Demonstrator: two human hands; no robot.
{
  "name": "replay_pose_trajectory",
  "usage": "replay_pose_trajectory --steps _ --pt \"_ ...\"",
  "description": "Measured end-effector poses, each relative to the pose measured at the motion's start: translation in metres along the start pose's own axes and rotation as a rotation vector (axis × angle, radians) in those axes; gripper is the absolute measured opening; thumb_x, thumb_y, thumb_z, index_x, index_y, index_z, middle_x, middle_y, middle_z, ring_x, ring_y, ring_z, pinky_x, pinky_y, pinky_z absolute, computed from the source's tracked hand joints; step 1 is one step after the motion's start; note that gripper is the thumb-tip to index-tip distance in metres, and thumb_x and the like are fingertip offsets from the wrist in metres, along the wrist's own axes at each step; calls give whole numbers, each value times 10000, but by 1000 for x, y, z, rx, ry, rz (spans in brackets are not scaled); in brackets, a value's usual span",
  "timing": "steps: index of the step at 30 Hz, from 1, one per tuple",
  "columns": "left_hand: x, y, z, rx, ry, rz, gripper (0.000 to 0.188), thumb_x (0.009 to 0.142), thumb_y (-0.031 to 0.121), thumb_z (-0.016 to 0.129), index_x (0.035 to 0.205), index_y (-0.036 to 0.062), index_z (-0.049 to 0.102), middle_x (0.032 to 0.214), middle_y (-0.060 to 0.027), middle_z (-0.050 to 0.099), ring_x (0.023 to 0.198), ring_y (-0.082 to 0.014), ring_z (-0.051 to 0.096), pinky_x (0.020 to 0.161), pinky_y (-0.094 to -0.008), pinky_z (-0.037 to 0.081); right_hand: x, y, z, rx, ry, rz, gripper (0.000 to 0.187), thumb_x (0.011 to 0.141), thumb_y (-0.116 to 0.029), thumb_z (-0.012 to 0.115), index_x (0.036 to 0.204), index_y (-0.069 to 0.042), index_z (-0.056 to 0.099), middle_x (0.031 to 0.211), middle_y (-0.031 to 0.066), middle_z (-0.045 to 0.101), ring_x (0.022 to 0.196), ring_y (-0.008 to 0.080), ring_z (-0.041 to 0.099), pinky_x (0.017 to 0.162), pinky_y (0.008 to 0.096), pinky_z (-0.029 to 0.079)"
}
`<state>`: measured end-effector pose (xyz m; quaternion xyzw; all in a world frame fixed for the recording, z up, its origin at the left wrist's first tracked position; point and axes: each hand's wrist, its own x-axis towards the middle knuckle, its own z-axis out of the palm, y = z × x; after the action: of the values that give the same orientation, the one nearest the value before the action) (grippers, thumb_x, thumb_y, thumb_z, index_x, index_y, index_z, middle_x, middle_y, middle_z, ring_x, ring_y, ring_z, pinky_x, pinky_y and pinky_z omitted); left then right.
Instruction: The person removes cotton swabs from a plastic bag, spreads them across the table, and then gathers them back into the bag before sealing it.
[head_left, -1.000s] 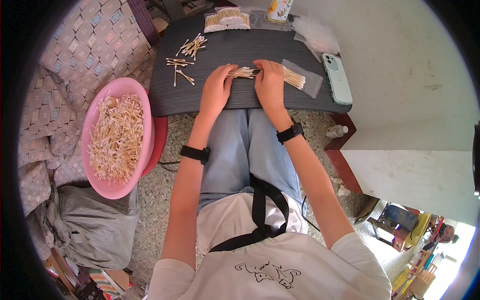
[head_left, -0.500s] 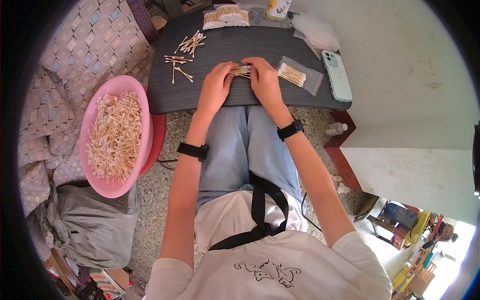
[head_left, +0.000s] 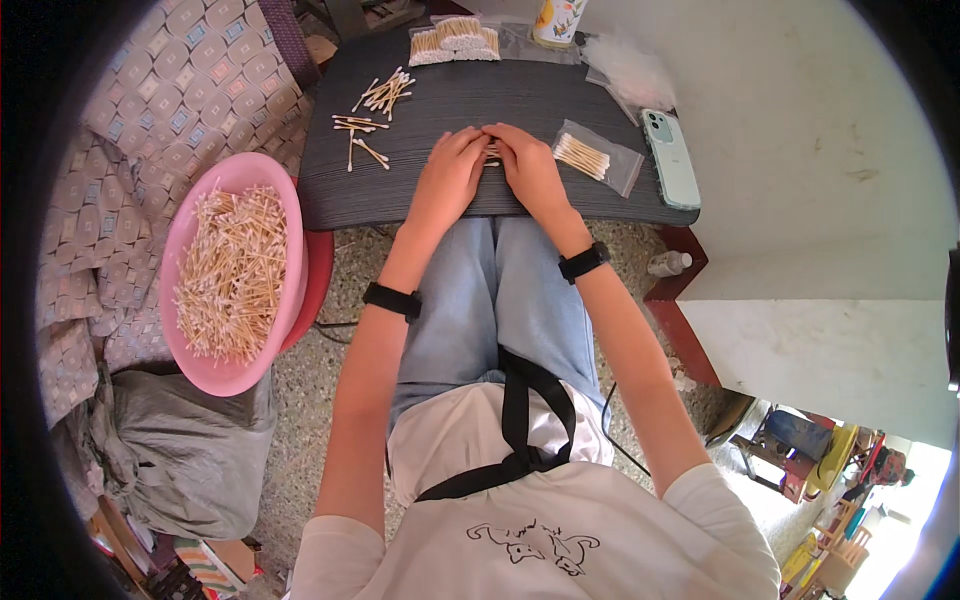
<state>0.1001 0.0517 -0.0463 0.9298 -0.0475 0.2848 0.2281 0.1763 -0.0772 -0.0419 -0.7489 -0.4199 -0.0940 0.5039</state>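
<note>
Near the middle of the dark table (head_left: 480, 95), my left hand (head_left: 450, 175) and my right hand (head_left: 528, 170) come together around a small bunch of cotton swabs (head_left: 492, 154). Both hands are closed on the bunch, with fingertips nearly meeting; most of the swabs are hidden under them. To the right of my right hand lies a clear plastic bag (head_left: 624, 170) with a row of cotton swabs (head_left: 580, 156) in it. Left of my left hand are loose swabs (head_left: 384, 92) in a scattered pile, with several more (head_left: 362, 126) below it.
A pink basin (head_left: 292, 250) heaped with cotton swabs stands left of the table. At the far edge sit stacked swab bundles (head_left: 455, 40), a patterned cup (head_left: 558, 20) and a heap of clear bags (head_left: 628, 72). A pale green phone (head_left: 672, 160) lies at the right edge, beside the wall.
My left hand has moved right, closing in on my right hand, and both now cover more of the swab bunch. The other things on the table stay in place.
</note>
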Motion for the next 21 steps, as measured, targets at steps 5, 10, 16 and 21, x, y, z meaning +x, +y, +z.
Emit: replay_pose_trajectory --steps 5,10,16,21 --pt "-15 3 -6 248 -60 20 405 919 187 491 1285 15 491 1348 -122 478 1267 -253 433 1067 -432 317 -9 -6 1 -140 -9 -40 312 924 -100 496 1223 -21 540 1208 176 579 1142 344 535 955 406 433" --pt "-19 8 -4 412 -130 -17 500 965 258 391 1389 -3 353 1466 -138 332 1356 -263 317 1103 -442 253 -15 -6 1 -539 -197 -200 423 963 -272 434 1328 -60 457 1365 118 469 1280 286 415 1064 448 308" --pt "-11 5 -4 424 -143 -99 475 966 231 387 1392 22 366 1458 -107 359 1351 -248 331 1100 -443 257 -9 4 4 -681 -202 -189 524 971 -419 369 1359 -76 441 1427 88 410 1331 267 357 1090 482 248" --pt "-33 10 -18 338 -212 -14 453 950 183 436 1378 40 396 1439 -106 389 1328 -259 369 1083 -446 285 -32 -8 -10 -677 -270 -217 544 970 -425 367 1398 -89 392 1471 84 343 1370 260 288 1105 489 214"
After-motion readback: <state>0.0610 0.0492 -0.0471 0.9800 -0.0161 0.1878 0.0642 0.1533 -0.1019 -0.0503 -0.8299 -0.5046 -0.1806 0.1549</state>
